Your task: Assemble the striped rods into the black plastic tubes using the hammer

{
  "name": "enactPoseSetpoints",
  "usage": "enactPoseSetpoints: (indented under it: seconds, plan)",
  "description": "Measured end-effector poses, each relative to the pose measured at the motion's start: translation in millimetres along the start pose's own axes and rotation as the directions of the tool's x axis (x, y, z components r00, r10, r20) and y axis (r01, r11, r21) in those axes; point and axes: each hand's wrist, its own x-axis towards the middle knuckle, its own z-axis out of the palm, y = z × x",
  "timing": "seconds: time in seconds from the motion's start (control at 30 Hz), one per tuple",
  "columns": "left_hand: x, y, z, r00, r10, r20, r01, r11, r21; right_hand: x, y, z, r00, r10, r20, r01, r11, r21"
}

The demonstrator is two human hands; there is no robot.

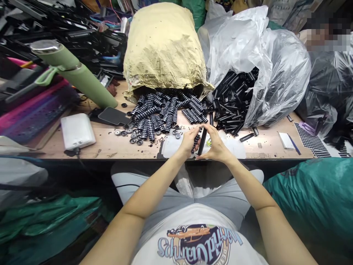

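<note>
My two hands meet over the front edge of the bench. My left hand is closed around a ribbed black-and-silver rod, like those in the pile behind. A smooth black bar stands nearly lengthwise between the hands, with the thumb and fingers of my right hand at its two ends. Just beyond lies a heap of ribbed rods, spilling from a yellow sack. Loose black discs are scattered left of my hands. To the right, black plastic pieces spill from a clear plastic bag.
A green bottle, a white box with a cable and a dark phone-like slab are at left. A small white box and blue pen lie at right. Green sacks flank my legs. Another person is partly visible at upper right.
</note>
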Motion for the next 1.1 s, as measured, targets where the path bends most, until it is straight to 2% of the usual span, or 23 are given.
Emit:
enactPoseSetpoints:
  seconds: [0.2,0.37,0.57,0.63,0.7,0.73,0.77,0.83,0.87,0.93,1.0,1.03,1.1]
  plan:
    - [-3,-3,6.5,0.994,0.03,-0.105,-0.037,0.997,-0.068,-4,0,4,0.998,-0.059,-0.019,0.061,0.996,0.066]
    - [-14,4,15.1,0.996,-0.074,-0.043,0.068,0.99,-0.126,-7,2,10,1.0,0.005,0.012,-0.006,0.997,0.083]
    - [-10,2,12.7,0.988,-0.154,-0.01,0.153,0.986,-0.063,-11,5,19,0.996,0.092,0.002,-0.092,0.992,0.083]
    - [-8,-6,8.7,0.995,-0.097,-0.014,0.097,0.995,0.031,-13,7,26,0.989,0.145,0.006,-0.145,0.988,0.055]
    - [-7,-18,3.9,0.996,0.088,-0.031,-0.077,0.964,0.255,-14,12,36,0.982,0.186,-0.016,-0.186,0.983,0.009]
    - [-7,-25,1.3,0.977,0.214,-0.02,-0.188,0.894,0.407,-15,14,42,0.979,0.2,-0.032,-0.2,0.98,-0.019]
    - [-8,-32,-1.4,0.943,0.331,0.017,-0.284,0.779,0.559,-15,17,47,0.976,0.21,-0.049,-0.213,0.976,-0.049]
    - [-8,-45,-7.7,0.875,0.463,0.141,-0.387,0.493,0.779,-19,20,54,0.971,0.228,-0.069,-0.235,0.966,-0.111]
    - [-7,-50,-11.3,0.854,0.478,0.205,-0.406,0.367,0.837,-23,22,54,0.968,0.238,-0.074,-0.247,0.958,-0.148]
    - [-4,-57,-19.3,0.833,0.451,0.32,-0.435,0.176,0.883,-36,25,46,0.95,0.293,-0.106,-0.31,0.916,-0.256]
    - [-1,-59,-27.5,0.809,0.41,0.421,-0.48,0.05,0.876,-54,29,29,0.902,0.398,-0.168,-0.431,0.806,-0.406]
    - [0,-58,-31.0,0.793,0.391,0.468,-0.51,0.003,0.86,-64,30,19,0.864,0.464,-0.195,-0.496,0.72,-0.484]
    - [0,-55,-35.6,0.766,0.356,0.534,-0.548,-0.07,0.833,-80,32,-1,0.804,0.568,-0.177,-0.55,0.596,-0.586]
